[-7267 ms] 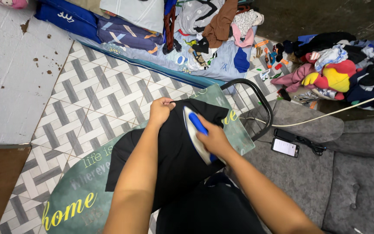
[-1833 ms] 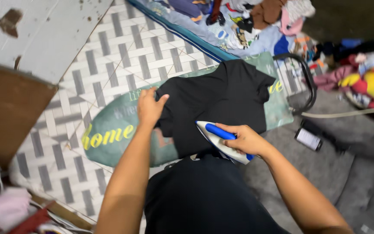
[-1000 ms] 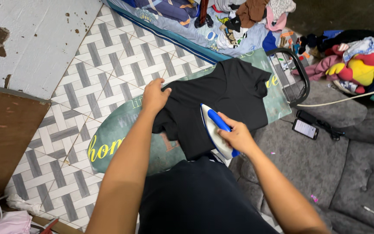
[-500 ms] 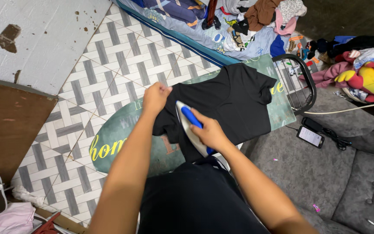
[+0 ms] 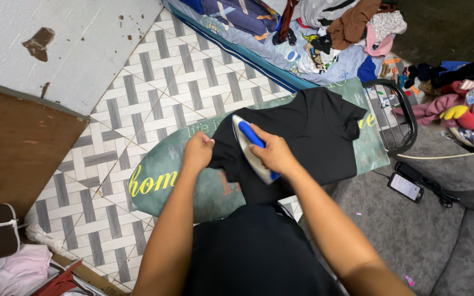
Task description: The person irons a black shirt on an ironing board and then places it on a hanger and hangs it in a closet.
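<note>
Landmark: ironing board [image 5: 163,164], green printed cover, standing over the patterned tile floor [image 5: 154,71].

A black shirt [image 5: 314,137] is lying spread across the board's middle and far end. The right hand [image 5: 272,156] is gripping the blue handle of the iron [image 5: 250,148], fingers wrapped shut around it; the soleplate is resting flat on the shirt near the board's centre. The left hand [image 5: 197,153] is pinching the shirt's near-left edge against the board, fingers closed on the cloth.

Risks, as judged: the left hand is sitting just beside the iron's nose, so a stroke toward it could burn the knuckles. An iron sitting in one spot could scorch or shine the dark cloth. The white cord [image 5: 445,156], running off past the board's far end, could snag on the wire iron rest [image 5: 396,118] there and tug the iron.

Containers: none proper. Beyond the board's far end a clothes pile [image 5: 456,101] is lying loose; a phone [image 5: 405,187] is lying on the grey sofa [image 5: 412,235] beside the board.
</note>
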